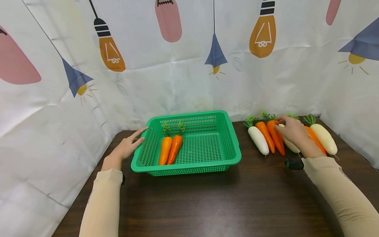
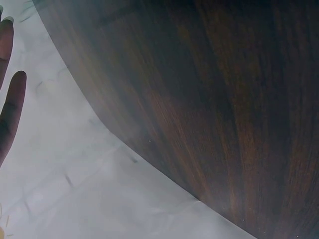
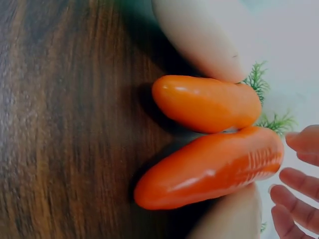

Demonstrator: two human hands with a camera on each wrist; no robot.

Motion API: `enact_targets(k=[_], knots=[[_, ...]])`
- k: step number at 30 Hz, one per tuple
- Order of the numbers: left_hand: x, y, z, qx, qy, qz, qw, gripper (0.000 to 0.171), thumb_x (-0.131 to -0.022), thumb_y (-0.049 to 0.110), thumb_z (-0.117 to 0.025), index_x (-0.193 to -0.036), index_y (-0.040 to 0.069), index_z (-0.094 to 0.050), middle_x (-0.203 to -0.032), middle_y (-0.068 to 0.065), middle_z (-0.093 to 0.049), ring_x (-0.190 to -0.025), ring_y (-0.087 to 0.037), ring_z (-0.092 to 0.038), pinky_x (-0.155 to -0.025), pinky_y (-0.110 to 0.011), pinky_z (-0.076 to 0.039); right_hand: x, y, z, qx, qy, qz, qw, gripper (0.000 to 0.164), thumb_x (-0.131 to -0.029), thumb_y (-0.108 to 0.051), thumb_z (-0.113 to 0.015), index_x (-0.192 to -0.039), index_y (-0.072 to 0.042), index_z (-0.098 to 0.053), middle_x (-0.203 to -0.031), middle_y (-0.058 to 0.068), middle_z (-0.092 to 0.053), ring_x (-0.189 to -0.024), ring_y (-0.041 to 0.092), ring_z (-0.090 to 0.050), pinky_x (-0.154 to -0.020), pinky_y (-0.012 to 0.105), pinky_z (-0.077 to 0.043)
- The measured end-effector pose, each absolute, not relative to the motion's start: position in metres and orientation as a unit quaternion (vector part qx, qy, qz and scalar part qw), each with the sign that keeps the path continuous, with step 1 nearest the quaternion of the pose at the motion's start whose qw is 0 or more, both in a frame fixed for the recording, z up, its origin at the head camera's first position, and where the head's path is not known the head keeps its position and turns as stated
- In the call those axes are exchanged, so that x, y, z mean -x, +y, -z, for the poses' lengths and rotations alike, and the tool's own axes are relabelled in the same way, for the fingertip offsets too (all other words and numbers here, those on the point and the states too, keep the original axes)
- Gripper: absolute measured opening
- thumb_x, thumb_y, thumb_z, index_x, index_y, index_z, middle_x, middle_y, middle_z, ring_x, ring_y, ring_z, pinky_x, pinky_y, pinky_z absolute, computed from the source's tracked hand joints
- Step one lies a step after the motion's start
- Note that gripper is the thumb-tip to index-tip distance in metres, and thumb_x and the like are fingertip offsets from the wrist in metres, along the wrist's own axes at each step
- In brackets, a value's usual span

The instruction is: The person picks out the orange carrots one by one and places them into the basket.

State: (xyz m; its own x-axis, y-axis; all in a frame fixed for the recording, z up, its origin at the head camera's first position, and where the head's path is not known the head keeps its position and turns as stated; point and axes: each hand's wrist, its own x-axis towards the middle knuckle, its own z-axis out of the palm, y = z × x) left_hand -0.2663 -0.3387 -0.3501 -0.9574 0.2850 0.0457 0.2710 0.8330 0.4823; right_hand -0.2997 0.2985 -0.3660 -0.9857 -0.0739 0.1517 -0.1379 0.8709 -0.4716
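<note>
Item: I am watching the glossy orange plastic carrot [image 1: 276,137] lying in the vegetable row on the dark wooden table [image 1: 207,204], well right of the green perforated plastic basket [image 1: 234,154].
Axis: leafy end pointing away from me.
Right hand [image 1: 293,130]: nearer, fingers relaxed and touching the carrot's top.
Left hand [image 1: 128,144]: resting flat, fingers straight, against the basket's left rim.

A white backdrop [image 1: 177,82] printed with lamps and bulbs is hanging behind the far and side edges of the dark wooden table [image 1: 207,204].
</note>
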Motion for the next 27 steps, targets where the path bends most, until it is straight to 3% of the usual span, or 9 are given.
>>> enact_targets(k=[7,14,27], knots=[[0.266,-0.339,0.35,-0.145,0.957,-0.25,0.013,0.062,-0.112,0.044,-0.038,-0.166,0.02,-0.021,-0.154,-0.038,-0.035,-0.124,-0.059,-0.05,-0.099,-0.074,-0.037,0.303,0.294,0.368,-0.039,-0.973,-0.224,0.033,0.059,-0.104,-0.032,-0.061,-0.145,0.007,-0.044,-0.138,0.035,-0.05,-0.116,0.052,-0.053,-0.08,0.06,-0.049],[0.265,-0.338,0.35,-0.144,0.957,-0.251,0.012,0.061,-0.112,0.044,-0.038,-0.166,0.019,-0.022,-0.154,-0.037,-0.035,-0.126,-0.059,-0.049,-0.1,-0.074,-0.036,0.307,0.29,0.365,-0.026,-0.978,-0.204,0.017,0.067,-0.102,-0.035,-0.063,-0.148,0.007,-0.04,-0.136,0.036,-0.05,-0.114,0.052,-0.054,-0.079,0.06,-0.049],[0.265,-0.338,0.35,-0.144,0.956,-0.256,0.014,0.062,-0.112,0.044,-0.038,-0.166,0.021,-0.02,-0.154,-0.037,-0.035,-0.128,-0.059,-0.047,-0.101,-0.075,-0.035,0.317,0.288,0.371,-0.014,-0.978,-0.206,0.021,0.064,-0.101,-0.035,-0.064,-0.148,0.004,-0.042,-0.135,0.037,-0.05,-0.105,0.052,-0.055,-0.076,0.059,-0.049]])
